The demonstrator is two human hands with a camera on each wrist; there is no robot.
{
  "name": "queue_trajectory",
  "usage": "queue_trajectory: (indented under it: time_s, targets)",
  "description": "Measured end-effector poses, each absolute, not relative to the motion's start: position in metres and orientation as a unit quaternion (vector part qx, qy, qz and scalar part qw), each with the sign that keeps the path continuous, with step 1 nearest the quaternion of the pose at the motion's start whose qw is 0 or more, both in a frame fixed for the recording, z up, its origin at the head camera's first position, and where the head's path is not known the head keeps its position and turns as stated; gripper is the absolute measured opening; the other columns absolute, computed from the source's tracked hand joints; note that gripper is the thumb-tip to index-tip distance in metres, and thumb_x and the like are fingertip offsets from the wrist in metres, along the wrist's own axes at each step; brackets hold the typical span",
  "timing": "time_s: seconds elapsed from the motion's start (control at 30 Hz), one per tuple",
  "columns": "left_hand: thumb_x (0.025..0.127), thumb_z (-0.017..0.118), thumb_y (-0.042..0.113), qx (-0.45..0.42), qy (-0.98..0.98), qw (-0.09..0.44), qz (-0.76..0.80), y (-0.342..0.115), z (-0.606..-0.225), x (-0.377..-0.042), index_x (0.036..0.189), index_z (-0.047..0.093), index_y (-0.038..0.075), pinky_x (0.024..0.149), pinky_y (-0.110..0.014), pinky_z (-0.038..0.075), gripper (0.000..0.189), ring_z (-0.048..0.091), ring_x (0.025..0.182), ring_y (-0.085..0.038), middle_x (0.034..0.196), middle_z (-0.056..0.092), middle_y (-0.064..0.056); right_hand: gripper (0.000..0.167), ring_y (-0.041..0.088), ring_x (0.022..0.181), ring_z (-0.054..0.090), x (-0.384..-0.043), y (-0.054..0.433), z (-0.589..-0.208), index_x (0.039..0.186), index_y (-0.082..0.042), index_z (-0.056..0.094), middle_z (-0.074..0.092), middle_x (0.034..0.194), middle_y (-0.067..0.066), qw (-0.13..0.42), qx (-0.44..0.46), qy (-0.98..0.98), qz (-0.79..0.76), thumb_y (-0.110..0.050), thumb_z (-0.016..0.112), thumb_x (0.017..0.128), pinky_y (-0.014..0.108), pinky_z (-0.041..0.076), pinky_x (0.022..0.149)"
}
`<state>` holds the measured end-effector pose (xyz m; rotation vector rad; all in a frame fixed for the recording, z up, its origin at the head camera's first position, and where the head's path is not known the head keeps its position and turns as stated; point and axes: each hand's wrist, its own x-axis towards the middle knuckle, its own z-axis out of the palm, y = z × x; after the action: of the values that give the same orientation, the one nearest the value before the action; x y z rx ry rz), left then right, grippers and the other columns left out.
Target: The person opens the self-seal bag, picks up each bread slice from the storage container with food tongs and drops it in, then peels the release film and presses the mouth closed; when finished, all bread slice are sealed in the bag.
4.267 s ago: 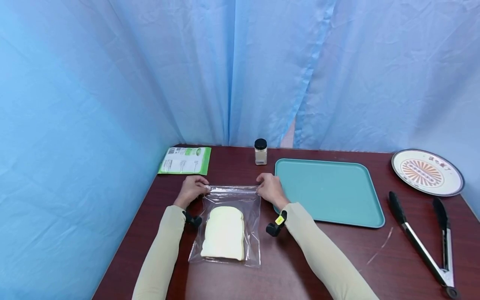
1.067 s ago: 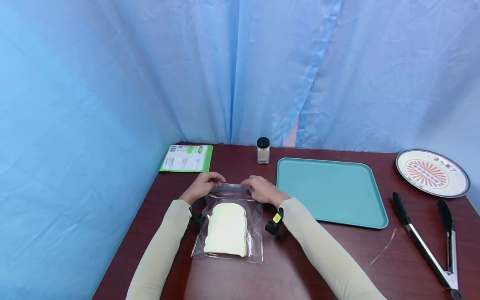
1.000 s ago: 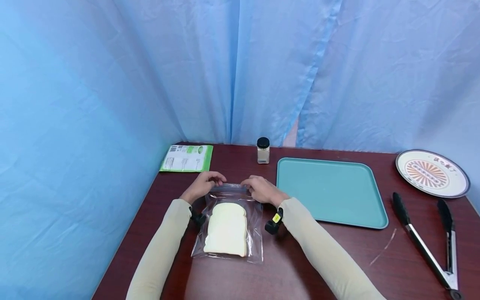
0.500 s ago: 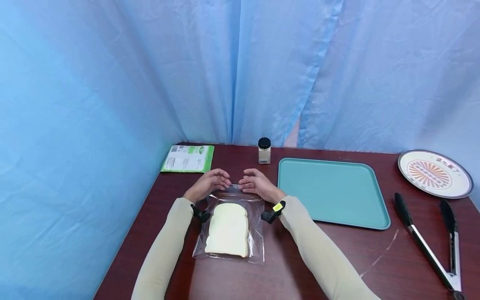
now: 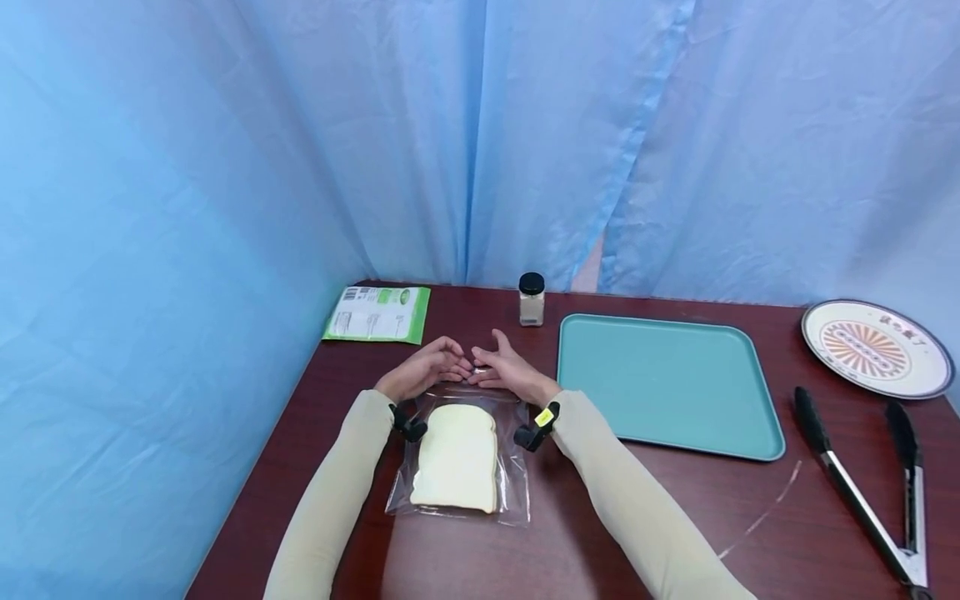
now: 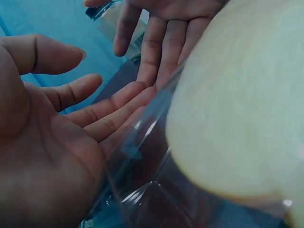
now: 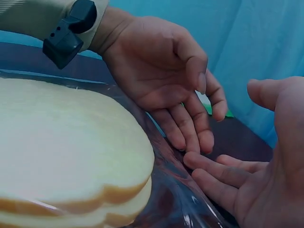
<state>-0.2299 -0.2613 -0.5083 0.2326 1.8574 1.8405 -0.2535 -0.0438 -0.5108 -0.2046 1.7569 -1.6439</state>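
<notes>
A clear plastic bag (image 5: 513,492) lies flat on the table, holding a stack of bread slices (image 5: 455,458). In the right wrist view, at least two slices (image 7: 71,147) show inside it, one on top of the other. My left hand (image 5: 426,369) and right hand (image 5: 512,372) meet at the bag's far edge. Their palms face the bread, and their fingers are loosely extended. The fingertips come together or almost touch in both wrist views. Neither hand pinches the plastic. The bag's far edge is partly hidden by the hands, so exact contact cannot be told.
A green-and-white packet (image 5: 378,314) lies at the back left. Behind the hands stands a small black-capped jar (image 5: 532,299). To the right are a teal tray (image 5: 667,383), a patterned plate (image 5: 926,371) and black-handled tongs (image 5: 862,500). Blue curtains (image 5: 360,150) border the table.
Earlier, both hands pinched the bag's far edge at its corners, then moved inward. They have since let go, turned palms toward the bread, and drawn together at the middle. The bag has barely shifted.
</notes>
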Motion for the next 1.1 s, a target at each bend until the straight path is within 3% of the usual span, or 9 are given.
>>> queue_trajectory:
  time_s: [0.27,0.53,0.83,1.1]
  targets:
    - [0.1,0.033,0.004,0.072,0.705,0.252,0.659,-0.267,-0.503,-0.228,0.128,0.035,-0.009,0.114,-0.05,0.046,0.031,0.062,0.117,-0.035,0.129,0.049,-0.037,0.088,0.033,0.127,0.063,-0.255,-0.031,-0.509,0.159,-0.024,-0.02,0.036,0.156,0.023,0.328,-0.094,0.705,-0.622,-0.045,0.047,0.105,0.044,0.051,0.11]
    - [0.1,0.034,0.005,0.072,0.712,0.245,0.654,-0.282,-0.504,-0.223,0.126,0.036,-0.009,0.104,-0.034,0.055,0.03,0.066,0.114,-0.032,0.129,0.05,-0.04,0.088,0.033,0.124,0.065,-0.257,-0.014,-0.513,0.16,-0.024,-0.017,0.037,0.155,0.023,0.314,-0.1,0.718,-0.613,-0.045,0.048,0.104,0.043,0.055,0.105]
    - [0.103,0.03,0.004,0.078,0.696,0.222,0.679,-0.308,-0.506,-0.216,0.126,0.035,-0.013,0.096,-0.024,0.058,0.029,0.071,0.106,-0.021,0.129,0.047,-0.045,0.088,0.034,0.118,0.067,-0.256,0.002,-0.51,0.16,-0.023,-0.015,0.044,0.148,0.025,0.298,-0.12,0.729,-0.605,-0.044,0.05,0.104,0.041,0.058,0.1]
    - [0.103,0.029,0.002,0.061,0.688,0.207,0.693,-0.323,-0.507,-0.215,0.123,0.036,-0.014,0.094,-0.024,0.059,0.026,0.072,0.102,-0.019,0.12,0.059,-0.033,0.089,0.032,0.109,0.071,-0.257,0.014,-0.506,0.161,-0.02,-0.011,0.052,0.138,0.026,0.274,-0.136,0.772,-0.557,-0.048,0.05,0.103,0.04,0.059,0.098]
